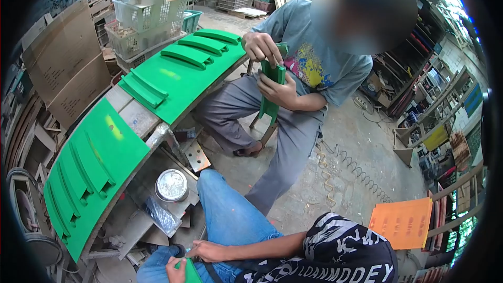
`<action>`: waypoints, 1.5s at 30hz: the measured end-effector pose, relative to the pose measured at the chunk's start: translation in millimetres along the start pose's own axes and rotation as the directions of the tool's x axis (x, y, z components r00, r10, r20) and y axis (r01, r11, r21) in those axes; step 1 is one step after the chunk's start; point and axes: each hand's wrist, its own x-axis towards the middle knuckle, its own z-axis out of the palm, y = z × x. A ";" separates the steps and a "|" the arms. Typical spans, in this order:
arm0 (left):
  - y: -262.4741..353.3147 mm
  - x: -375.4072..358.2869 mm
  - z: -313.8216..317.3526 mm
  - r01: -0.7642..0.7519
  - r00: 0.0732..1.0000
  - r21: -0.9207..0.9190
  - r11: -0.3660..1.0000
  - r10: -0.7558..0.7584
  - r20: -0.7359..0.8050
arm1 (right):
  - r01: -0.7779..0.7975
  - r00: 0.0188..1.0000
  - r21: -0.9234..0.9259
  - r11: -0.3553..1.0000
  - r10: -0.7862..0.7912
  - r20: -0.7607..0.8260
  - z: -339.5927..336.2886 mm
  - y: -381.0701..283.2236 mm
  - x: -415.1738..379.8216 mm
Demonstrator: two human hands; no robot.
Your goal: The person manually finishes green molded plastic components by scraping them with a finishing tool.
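Low in the view, my left hand [175, 271] is closed around the edge of a green piece [192, 272], which the bottom of the frame cuts off. My right hand [208, 251] is close beside it above my jeans, its fingers pinched together at the top of that piece. What the right fingers hold is too small to make out. Up and to the left, two green panels [123, 144] [215, 65] lie on a long bench, with several curved green strips [186, 56] on them.
Across from me a seated co-worker [314, 31] holds green parts [273, 76] in both hands. A round can [172, 185] stands below the bench. Crates [141, 18] and cardboard [63, 52] are behind it. An orange panel [401, 222] and coiled hoses [351, 167] are at right.
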 end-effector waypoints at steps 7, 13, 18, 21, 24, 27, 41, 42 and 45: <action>19.5 -0.9 6.1 -0.009 1.000 -0.005 1.000 0.009 0.004 | -0.041 0.999 0.056 0.998 0.042 -0.019 -8.6 -10.7 0.1; 12.8 2.4 10.0 -0.056 0.998 0.028 0.998 0.057 -0.024 | -0.015 1.000 -0.024 1.000 0.015 -0.007 4.0 7.6 -2.9; 3.4 -5.5 13.2 -0.111 0.989 0.157 0.981 0.124 -0.075 | -0.049 0.992 -0.062 0.997 0.056 0.110 7.4 8.0 -5.2; 5.7 -5.1 12.2 -0.079 0.995 0.079 0.994 0.084 -0.055 | -0.086 0.984 -0.189 0.978 0.113 0.138 12.7 18.2 -6.3; 3.6 -5.3 10.4 -0.090 0.992 0.088 0.992 0.097 -0.081 | -0.077 0.994 -0.138 0.987 0.087 0.063 -1.1 4.5 -6.2; -3.0 -3.9 10.8 -0.021 0.993 0.049 0.999 0.026 -0.114 | -0.046 0.999 -0.026 0.999 0.046 0.017 -6.4 -6.1 -10.4; -16.3 11.2 9.1 0.463 0.837 0.043 0.885 -0.421 -0.348 | -0.027 0.979 -0.174 0.984 0.062 0.195 -12.1 4.2 6.8; -18.1 13.4 8.9 0.469 0.834 0.038 0.882 -0.429 -0.347 | -0.030 0.977 -0.172 0.985 0.065 0.202 -10.9 6.8 6.9; -18.5 15.0 14.2 0.488 0.845 0.209 0.848 -0.398 -0.356 | -0.029 0.978 -0.229 0.973 0.075 0.194 -1.5 12.8 5.7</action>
